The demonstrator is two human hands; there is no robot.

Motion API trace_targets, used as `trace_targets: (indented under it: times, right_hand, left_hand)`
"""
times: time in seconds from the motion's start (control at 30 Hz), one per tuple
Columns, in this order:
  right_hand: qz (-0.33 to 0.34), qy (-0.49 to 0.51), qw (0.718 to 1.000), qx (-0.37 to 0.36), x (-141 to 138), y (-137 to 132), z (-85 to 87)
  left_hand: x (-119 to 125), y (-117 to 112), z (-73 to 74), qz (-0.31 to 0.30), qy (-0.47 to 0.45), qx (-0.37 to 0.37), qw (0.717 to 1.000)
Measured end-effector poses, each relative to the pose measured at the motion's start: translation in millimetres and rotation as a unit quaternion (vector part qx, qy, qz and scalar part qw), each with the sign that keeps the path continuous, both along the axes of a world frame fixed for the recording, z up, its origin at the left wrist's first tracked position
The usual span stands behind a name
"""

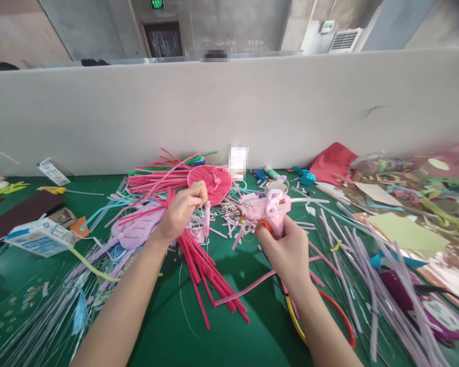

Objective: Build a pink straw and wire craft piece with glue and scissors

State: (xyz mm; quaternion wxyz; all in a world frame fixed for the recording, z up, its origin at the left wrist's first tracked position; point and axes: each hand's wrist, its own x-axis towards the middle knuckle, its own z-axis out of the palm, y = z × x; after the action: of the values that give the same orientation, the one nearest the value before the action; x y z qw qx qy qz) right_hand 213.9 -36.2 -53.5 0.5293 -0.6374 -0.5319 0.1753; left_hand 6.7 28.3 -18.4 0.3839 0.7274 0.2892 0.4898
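Note:
My left hand [181,210] is closed in a pinch on the lower edge of a round pink woven fan [210,183], holding it tilted up above the green table [237,326]. A short pink stick [207,218] hangs below the fingers. My right hand [286,250] is wrapped round the grip of a pink glue gun [270,206], whose nozzle points left toward the fan, a short gap away. An orange and yellow cord [329,311] runs back from the gun under my right forearm.
A pile of pink straws [204,270] lies under my hands. Pale purple strips [371,275] spread at the right beside paper sheets [407,232]. A white box [40,237] and a lilac leaf-shaped fan [133,229] lie at the left. A white partition wall [229,107] closes the back.

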Motion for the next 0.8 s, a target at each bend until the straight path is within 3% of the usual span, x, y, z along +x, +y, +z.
trace_targets:
  times: [0.23, 0.4, 0.8]
  right_hand:
    - [-0.034, -0.051, 0.998, 0.028, -7.4, -4.4, -3.1]
    - [-0.088, -0.093, 0.990, 0.064, -17.5, -7.1, -10.3]
    - [-0.082, -0.104, 0.990, 0.057, -17.8, -6.8, -13.0]
  left_hand:
    - [20.4, 7.7, -17.1, -0.051, -0.106, -0.101, 0.988]
    - [21.3, 6.6, -15.6, -0.065, -0.125, -0.123, 0.982]
    - [22.5, 5.4, -14.1, -0.054, -0.118, -0.128, 0.983]
